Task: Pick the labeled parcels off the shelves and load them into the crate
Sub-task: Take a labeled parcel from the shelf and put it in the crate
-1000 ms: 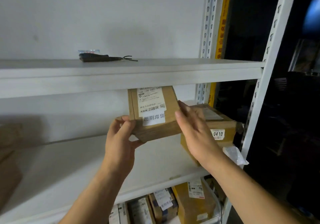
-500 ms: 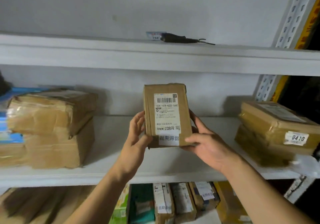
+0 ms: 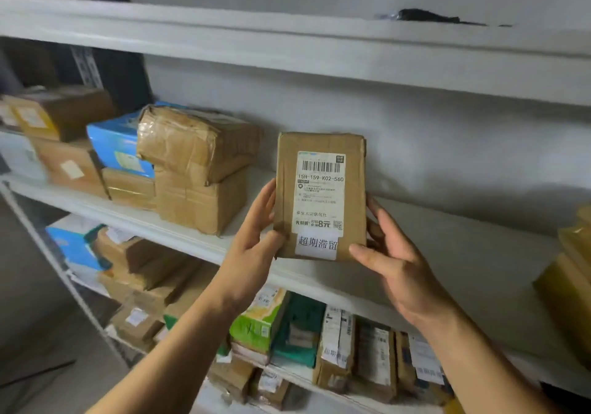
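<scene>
here we hold the labeled parcel (image 3: 320, 196) upright in front of the middle shelf (image 3: 447, 263), left hand (image 3: 252, 247) and right hand (image 3: 393, 257) each curled round a side edge, thumbs on its face. we judge it could slip if either side loosens, as nothing supports it underneath. left of the parcel sit taped boxes (image 3: 195, 170); below it, more parcels (image 3: 335, 346); no crate in view.

Three shelf boards are in view: top shelf (image 3: 287, 39), middle shelf (image 3: 447, 254), lower shelf (image 3: 287, 372). One brown parcel (image 3: 319, 196) is held up by two hands, left hand (image 3: 252, 254) and right hand (image 3: 396, 263). One dark object (image 3: 425, 16) lies on top. Two blue boxes (image 3: 118, 145) (image 3: 70, 247). The remaining parcels are too crowded to count.
</scene>
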The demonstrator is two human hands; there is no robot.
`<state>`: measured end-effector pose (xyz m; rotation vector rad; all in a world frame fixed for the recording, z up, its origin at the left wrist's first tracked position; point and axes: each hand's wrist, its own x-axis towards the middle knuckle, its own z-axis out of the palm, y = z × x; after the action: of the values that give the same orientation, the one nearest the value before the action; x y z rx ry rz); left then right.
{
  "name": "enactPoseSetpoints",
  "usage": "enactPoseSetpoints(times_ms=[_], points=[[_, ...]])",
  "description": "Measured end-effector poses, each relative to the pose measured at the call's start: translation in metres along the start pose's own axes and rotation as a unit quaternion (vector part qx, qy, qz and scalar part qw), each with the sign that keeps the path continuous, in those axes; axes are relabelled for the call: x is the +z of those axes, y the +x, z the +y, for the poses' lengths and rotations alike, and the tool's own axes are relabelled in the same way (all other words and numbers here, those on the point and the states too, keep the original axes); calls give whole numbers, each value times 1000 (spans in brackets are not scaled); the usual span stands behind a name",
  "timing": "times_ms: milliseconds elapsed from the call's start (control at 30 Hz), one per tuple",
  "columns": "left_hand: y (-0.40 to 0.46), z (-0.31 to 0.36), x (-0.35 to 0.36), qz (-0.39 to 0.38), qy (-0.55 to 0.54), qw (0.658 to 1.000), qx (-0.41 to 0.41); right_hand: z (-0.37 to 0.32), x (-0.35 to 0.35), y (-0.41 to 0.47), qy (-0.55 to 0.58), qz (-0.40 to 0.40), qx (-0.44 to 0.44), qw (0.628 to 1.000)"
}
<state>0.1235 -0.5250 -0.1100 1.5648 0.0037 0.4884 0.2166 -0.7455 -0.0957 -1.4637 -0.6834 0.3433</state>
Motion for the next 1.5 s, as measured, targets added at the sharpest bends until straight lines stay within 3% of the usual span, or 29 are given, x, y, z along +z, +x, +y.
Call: enactPoseSetpoints(times_ms=[233,467,633,800,900,1133,1500], points=[[-99,24,4,146,4,989,3,9,16,-10,50,-163,2,985],[-236,55,-21,321,68,945,14,4,113,-50,73,-330,13,941],[-357,75,-33,445,87,891,5,5,203,-103,88,-440,33,893],[-466,78,-17,562,73,824,-11,28,285,-166,132,-557,97,814],[-514,80,4,631,78,772,-21,37,325,-200,127,-617,126,766],[-590,84,64,804,93,587,-26,38,404,-281,113,-784,122,598],[-644,78,210,951,80,299,22,36,415,-448,100,-929,136,328]])
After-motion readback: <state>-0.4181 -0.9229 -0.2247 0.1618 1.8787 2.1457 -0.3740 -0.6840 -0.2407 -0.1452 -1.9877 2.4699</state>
